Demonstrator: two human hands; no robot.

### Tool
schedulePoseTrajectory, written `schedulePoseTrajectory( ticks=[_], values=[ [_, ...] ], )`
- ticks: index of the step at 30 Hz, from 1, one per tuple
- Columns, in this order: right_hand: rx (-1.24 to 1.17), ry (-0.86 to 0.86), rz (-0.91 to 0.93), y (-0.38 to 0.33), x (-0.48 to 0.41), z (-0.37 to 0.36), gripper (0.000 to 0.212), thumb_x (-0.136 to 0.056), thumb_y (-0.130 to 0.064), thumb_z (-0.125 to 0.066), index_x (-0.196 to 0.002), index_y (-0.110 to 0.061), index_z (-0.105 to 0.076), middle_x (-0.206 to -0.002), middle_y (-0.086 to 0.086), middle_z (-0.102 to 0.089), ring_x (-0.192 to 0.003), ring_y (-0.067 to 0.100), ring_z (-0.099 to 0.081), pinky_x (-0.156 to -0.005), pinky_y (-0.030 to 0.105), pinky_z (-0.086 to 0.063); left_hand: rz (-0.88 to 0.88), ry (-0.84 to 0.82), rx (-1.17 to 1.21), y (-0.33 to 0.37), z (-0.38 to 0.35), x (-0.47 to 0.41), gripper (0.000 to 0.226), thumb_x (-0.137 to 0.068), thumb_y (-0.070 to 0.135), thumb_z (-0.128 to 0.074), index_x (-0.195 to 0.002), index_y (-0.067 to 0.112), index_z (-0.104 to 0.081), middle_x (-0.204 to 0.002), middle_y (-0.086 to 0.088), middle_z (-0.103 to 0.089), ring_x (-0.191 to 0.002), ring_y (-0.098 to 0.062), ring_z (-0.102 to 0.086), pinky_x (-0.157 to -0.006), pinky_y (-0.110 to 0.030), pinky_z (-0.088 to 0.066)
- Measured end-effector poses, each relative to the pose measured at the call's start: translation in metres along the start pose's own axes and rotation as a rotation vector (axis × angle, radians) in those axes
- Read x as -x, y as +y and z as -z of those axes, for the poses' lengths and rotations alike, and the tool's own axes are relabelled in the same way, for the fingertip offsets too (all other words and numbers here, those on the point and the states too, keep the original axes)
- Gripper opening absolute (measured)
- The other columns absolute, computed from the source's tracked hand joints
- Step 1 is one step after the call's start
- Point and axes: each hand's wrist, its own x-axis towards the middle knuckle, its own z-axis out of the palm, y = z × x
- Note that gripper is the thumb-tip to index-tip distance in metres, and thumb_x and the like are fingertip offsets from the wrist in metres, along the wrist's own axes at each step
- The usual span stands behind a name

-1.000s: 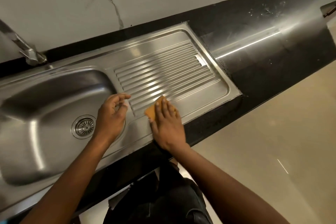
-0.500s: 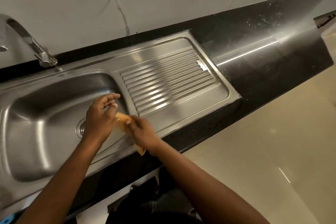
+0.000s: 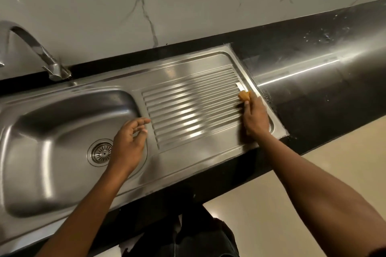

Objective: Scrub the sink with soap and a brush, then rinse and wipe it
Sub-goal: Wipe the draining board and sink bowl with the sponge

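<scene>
An orange cloth [image 3: 244,96] is gripped by the right hand [image 3: 255,117] at the drainboard's [image 3: 192,108] far right. The left hand [image 3: 128,144], fingers loosely curled, is held empty over the sink's [image 3: 52,152] right rim.

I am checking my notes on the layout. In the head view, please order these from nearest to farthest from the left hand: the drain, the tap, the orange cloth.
Measured from the left hand:
1. The drain, just left of the hand, in the basin floor.
2. The orange cloth, to the right, under the right hand at the drainboard's far right end.
3. The tap, up and left, behind the basin.
</scene>
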Motion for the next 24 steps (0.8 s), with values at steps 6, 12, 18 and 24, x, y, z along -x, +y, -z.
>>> schedulePoseTrajectory(
  ticks=[6, 12, 18, 24],
  values=[
    [0.306, -0.054, 0.003, -0.009, 0.003, -0.048, 0.060, -0.111, -0.038, -0.024, -0.167, -0.019, -0.011, -0.174, 0.007, 0.000, -0.161, 0.026, 0.002, -0.130, 0.051, 0.000, 0.015, -0.014, -0.015, 0.005, -0.010, -0.013, 0.034, -0.104, 0.009, -0.057, -0.117, 0.038, -0.070, -0.131, 0.007, -0.068, -0.116, 0.001, -0.063, -0.088, -0.013, -0.044],
    [0.280, -0.160, 0.192, -0.072, 0.066, -0.100, 0.059, -0.112, -0.039, -0.019, -0.167, -0.023, -0.005, -0.174, 0.003, 0.010, -0.160, 0.020, 0.013, -0.130, 0.041, 0.008, 0.014, -0.017, -0.017, 0.003, -0.012, -0.019, 0.033, -0.105, 0.010, -0.058, -0.116, 0.038, -0.070, -0.130, 0.007, -0.069, -0.115, 0.002, -0.063, -0.089, -0.011, -0.045],
    [0.170, -0.363, 0.480, -0.135, 0.142, -0.150, 0.061, -0.108, -0.037, -0.029, -0.166, -0.023, -0.019, -0.174, 0.002, -0.005, -0.161, 0.018, 0.005, -0.130, 0.040, 0.002, -0.011, 0.032, -0.065, 0.002, -0.006, -0.021, 0.042, -0.103, 0.005, -0.058, -0.114, 0.044, -0.067, -0.132, 0.002, -0.069, -0.115, 0.000, -0.063, -0.089, -0.013, -0.044],
    [-0.451, -0.585, 0.263, -0.168, 0.145, -0.140, 0.037, -0.109, -0.031, -0.042, -0.141, -0.022, -0.059, -0.132, 0.006, -0.067, -0.123, 0.022, -0.060, -0.106, 0.037, -0.045, 0.010, 0.101, -0.054, 0.008, -0.001, -0.021, 0.037, -0.104, 0.005, -0.056, -0.123, 0.035, -0.065, -0.136, 0.002, -0.065, -0.109, 0.004, -0.061, -0.084, -0.008, -0.042]
  ],
)
